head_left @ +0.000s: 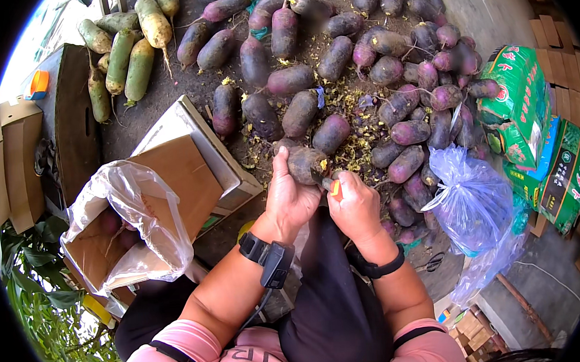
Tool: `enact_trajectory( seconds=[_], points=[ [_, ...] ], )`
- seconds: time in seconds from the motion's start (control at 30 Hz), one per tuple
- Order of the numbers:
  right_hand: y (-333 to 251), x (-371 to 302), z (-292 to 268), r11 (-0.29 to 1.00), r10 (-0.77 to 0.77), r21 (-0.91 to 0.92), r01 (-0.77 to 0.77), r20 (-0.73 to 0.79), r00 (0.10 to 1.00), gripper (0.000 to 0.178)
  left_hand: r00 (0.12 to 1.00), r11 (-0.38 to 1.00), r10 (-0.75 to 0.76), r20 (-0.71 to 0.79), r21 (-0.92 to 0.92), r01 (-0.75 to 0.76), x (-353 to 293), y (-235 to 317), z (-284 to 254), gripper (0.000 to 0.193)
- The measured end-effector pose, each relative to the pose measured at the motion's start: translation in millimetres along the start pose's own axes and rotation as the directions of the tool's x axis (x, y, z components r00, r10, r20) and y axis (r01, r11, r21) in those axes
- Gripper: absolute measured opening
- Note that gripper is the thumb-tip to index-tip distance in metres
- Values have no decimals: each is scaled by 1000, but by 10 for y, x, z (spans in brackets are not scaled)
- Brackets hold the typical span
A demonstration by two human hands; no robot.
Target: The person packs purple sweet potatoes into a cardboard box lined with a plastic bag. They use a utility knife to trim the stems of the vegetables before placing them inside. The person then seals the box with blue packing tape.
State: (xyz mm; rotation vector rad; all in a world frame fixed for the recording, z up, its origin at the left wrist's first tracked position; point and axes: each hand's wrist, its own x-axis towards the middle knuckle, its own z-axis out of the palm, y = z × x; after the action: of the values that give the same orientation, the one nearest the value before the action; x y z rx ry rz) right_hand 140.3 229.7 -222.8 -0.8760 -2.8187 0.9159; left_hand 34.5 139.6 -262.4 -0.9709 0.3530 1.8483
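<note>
Purple radish (pixel 307 164) held centre frame, just above lap, at near edge of big radish pile (pixel 390 73) spread over ground. Long axis roughly left-right, slight tilt; right end points toward right hand.

L hand (pixel 290 198): fingers curled shut round radish from below/left, thumb up along near side. Carries whole weight; nearer to body of radish.

R hand (pixel 354 207): closed in fist on small knife w/ orange handle (pixel 335 188), held at right end of radish. Blade mostly hidden betw. hands; can't tell if edge is in contact w/ skin. Key relation: radish lies up and left of R hand, end-on to it, so tool meets tip rather than flank.

Both wrists w/ dark bands; L one has cable running down forearm.

Surroundings: yellow-green trimmings scattered among pile, far side of hands. Green-white radishes (pixel 123 55) far left. Cardboard box w/ clear plastic liner (pixel 131 219) near left, a few purple roots inside. Blue plastic bag (pixel 469 199) right, green printed sacks (pixel 523 97) further right. Scissors on ground near right, small.
</note>
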Motion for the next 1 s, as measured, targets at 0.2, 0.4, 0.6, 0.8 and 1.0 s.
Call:
enact_trajectory(
  seconds=[0.2,0.4,0.6,0.8,1.0],
  points=[
    [619,35,78,933,318,-177,-313,-1,948,14,996,987,-87,-31,136,91,-252,-106,120,45],
    [545,-62,-76,907,417,22,-420,86,905,22,956,975,-117,268,212,60,-540,-54,132,62],
    [384,-258,242,916,363,147,-373,89,927,24,903,889,-98,419,445,-110,-1247,206,419,89],
    [247,-375,201,892,348,266,-365,110,931,23,837,487,-90,540,757,-436,-2723,837,887,103],
    [196,-407,222,925,242,272,-264,114,964,22,784,-327,193,591,792,-516,-3495,1828,998,78]
  ],
)
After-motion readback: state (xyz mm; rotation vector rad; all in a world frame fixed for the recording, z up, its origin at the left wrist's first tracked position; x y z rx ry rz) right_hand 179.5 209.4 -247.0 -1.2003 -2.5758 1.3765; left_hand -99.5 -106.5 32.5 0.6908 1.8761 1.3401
